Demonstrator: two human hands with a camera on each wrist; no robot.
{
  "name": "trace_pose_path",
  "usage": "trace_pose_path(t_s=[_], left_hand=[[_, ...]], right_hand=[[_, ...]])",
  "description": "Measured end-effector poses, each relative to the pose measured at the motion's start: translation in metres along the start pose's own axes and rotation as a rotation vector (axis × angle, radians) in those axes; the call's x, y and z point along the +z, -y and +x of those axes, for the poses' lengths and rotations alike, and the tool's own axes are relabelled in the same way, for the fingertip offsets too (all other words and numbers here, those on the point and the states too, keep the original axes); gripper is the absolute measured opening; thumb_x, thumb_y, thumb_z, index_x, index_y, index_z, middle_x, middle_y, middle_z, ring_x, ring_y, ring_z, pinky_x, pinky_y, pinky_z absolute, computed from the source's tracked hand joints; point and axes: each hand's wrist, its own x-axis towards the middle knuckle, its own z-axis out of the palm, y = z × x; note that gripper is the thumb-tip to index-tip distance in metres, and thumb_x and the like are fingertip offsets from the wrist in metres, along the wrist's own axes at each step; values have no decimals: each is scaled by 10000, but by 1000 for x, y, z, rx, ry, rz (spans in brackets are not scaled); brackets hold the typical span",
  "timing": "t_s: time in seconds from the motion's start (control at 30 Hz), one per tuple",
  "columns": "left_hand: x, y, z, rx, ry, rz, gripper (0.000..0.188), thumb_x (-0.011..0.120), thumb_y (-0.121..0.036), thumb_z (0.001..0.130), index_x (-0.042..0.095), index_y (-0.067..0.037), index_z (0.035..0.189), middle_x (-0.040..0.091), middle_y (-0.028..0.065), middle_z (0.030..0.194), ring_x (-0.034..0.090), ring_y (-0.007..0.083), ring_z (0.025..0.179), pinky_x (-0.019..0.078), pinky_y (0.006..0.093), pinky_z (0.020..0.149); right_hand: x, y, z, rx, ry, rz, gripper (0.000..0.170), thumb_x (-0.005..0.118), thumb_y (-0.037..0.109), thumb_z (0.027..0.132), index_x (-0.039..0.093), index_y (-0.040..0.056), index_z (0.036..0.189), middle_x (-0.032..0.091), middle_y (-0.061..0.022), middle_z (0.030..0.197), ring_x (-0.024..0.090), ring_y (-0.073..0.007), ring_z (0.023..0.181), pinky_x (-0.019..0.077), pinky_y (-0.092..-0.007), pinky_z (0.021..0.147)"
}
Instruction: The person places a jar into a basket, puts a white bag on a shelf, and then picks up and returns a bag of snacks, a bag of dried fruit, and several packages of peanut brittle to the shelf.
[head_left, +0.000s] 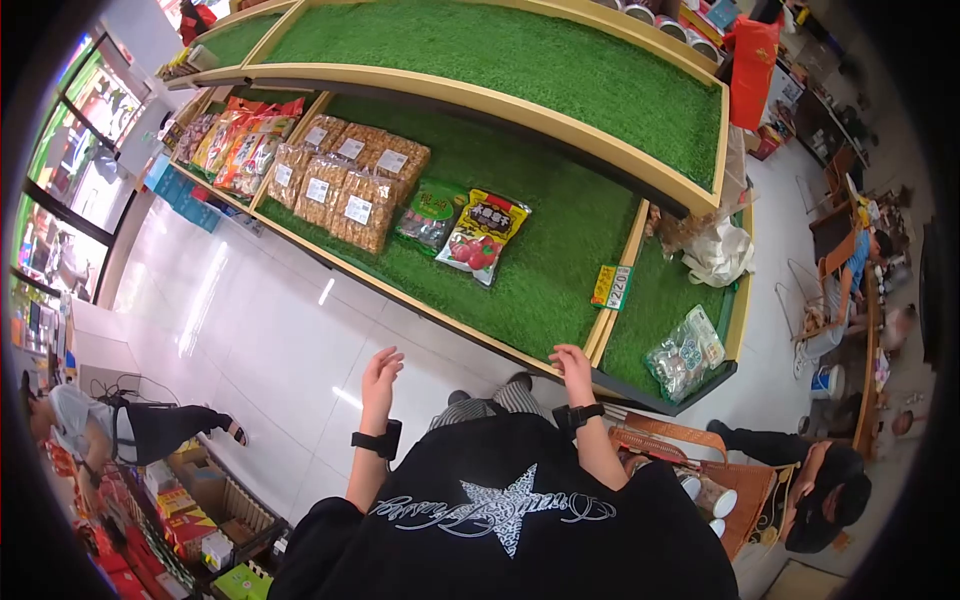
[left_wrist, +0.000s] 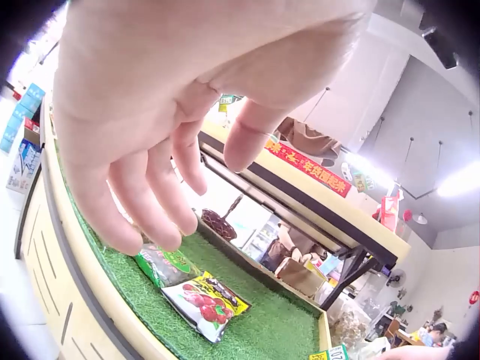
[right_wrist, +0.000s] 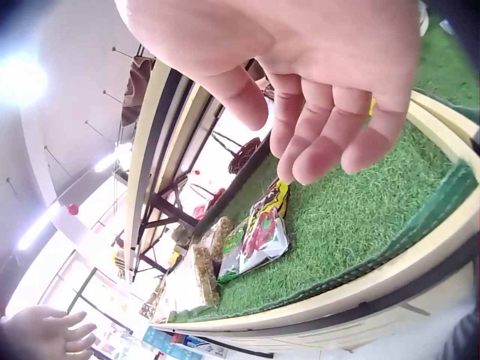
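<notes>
My left hand (head_left: 381,376) hangs over the floor in front of the shelf with its fingers loosely bent and nothing in them. Close to the shelf's front edge, my right hand (head_left: 573,366) is likewise empty, fingers relaxed. On the green turf of the lower shelf (head_left: 550,290) lie a yellow and white snack bag with red fruit on it (head_left: 484,237) and a green snack bag (head_left: 430,214) beside it. Left of them sit several clear packs of brown nutty snacks (head_left: 345,190). The left wrist view shows the yellow bag (left_wrist: 206,304) beyond my left fingers.
A price tag (head_left: 612,287) stands on the wooden divider. Right of it are a clear snack bag (head_left: 686,353) and a crumpled white bag (head_left: 720,252). Colourful bags (head_left: 240,145) fill the left end. One person (head_left: 825,490) is at the right, another (head_left: 100,430) at the left.
</notes>
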Motion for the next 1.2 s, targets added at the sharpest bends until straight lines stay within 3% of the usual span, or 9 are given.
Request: trace_pose_path(t_s=[0.2,0.33,0.43,0.6,0.7,1.07,1.1,1.13,1.2], left_hand=[[15,0,18,-4,114,18,326,485,-125,769,509,-44,1084,582,83,992,525,136,871,387,253,757],[17,-11,36,1,106,46,323,443,-182,821,490,-62,1118,568,73,1015,527,124,871,389,244,764],[23,-15,55,-52,3,-29,314,457,-163,811,501,-47,1099,578,62,993,515,100,846,377,229,728],[49,-17,82,-62,39,-43,319,463,-168,808,502,-38,1097,574,64,987,516,117,857,376,229,733],[69,-23,100,-6,164,61,303,487,-127,810,497,-8,1089,559,102,999,515,162,914,387,259,812],[88,-36,228,-15,533,187,308,506,-116,817,480,14,1095,563,99,976,516,153,943,386,257,836],[89,-36,242,-36,546,191,316,516,-154,810,492,0,1086,565,62,924,518,122,865,401,232,757],[89,-36,255,-52,559,203,316,516,-154,810,492,0,1086,565,62,924,518,122,865,401,232,757],[89,-29,282,-360,608,127,318,477,-182,826,488,-31,1105,568,11,912,493,59,819,368,187,684]], right_hand=[[-14,16,28,-7,-26,-82,175,434,167,837,558,74,919,598,-17,784,515,-64,642,383,-188,555],[-16,34,44,6,-30,-79,176,424,159,845,552,74,932,594,-9,792,516,-67,651,388,-195,571],[-15,53,60,5,-24,-84,181,426,148,844,550,59,941,592,-14,797,513,-71,661,387,-205,582],[-20,72,74,-36,24,-100,194,423,152,844,541,50,959,592,-31,820,523,-88,692,395,-217,610],[-20,74,78,-23,-25,-84,194,430,154,843,541,46,960,590,-33,816,525,-89,684,394,-210,596],[43,78,91,89,-187,-40,197,443,143,823,540,33,955,594,-52,840,542,-112,721,403,-230,619],[54,80,95,79,-165,-35,202,449,136,819,536,21,960,594,-62,845,544,-117,726,409,-232,633],[65,81,100,72,-141,-30,208,454,129,815,532,8,964,594,-73,849,545,-122,731,416,-234,646],[87,77,116,131,-127,-27,221,468,124,809,520,-12,975,590,-80,845,547,-131,740,423,-238,669]])
